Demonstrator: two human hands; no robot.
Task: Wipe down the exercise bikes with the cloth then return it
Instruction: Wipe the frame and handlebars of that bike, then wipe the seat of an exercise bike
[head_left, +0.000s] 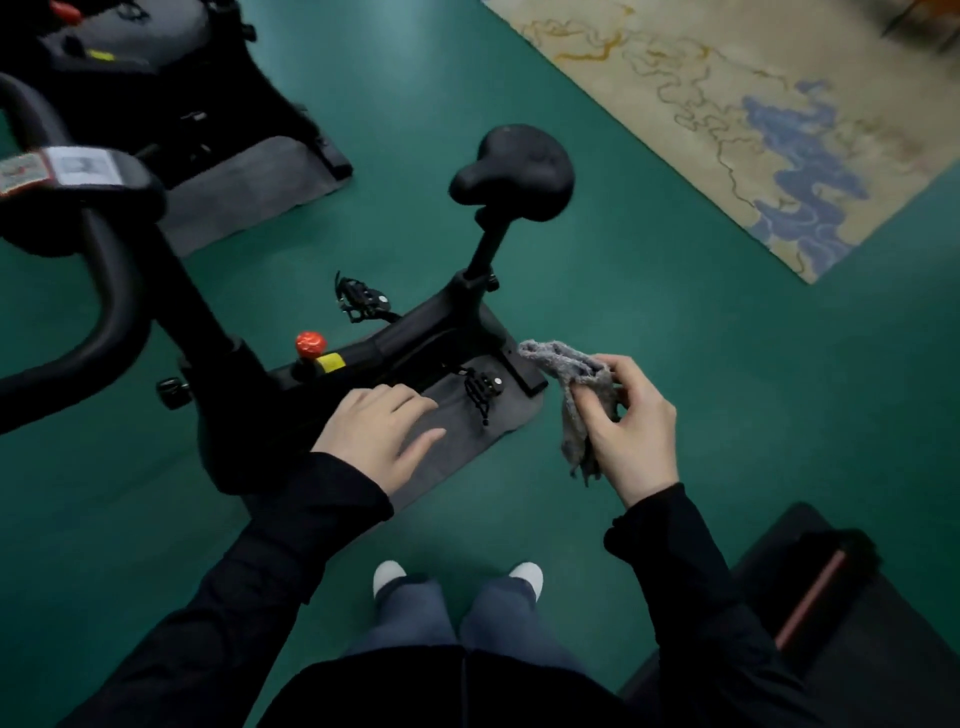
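Observation:
A black exercise bike (415, 338) stands in front of me on a dark mat, its saddle (514, 171) at centre top and its handlebar (104, 291) at the left. A red knob (310, 344) sits on the frame. My right hand (631, 426) grips a crumpled grey cloth (571, 395), held in the air to the right of the bike's rear. My left hand (379, 436) hovers with relaxed, straight fingers over the bike's frame near the pedal (480, 387), holding nothing.
A second black bike (156, 78) stands at the top left on its own mat. A beige and blue rug (753, 119) lies at the top right. Dark equipment (831, 597) sits at the lower right. My feet (457, 577) stand on green floor.

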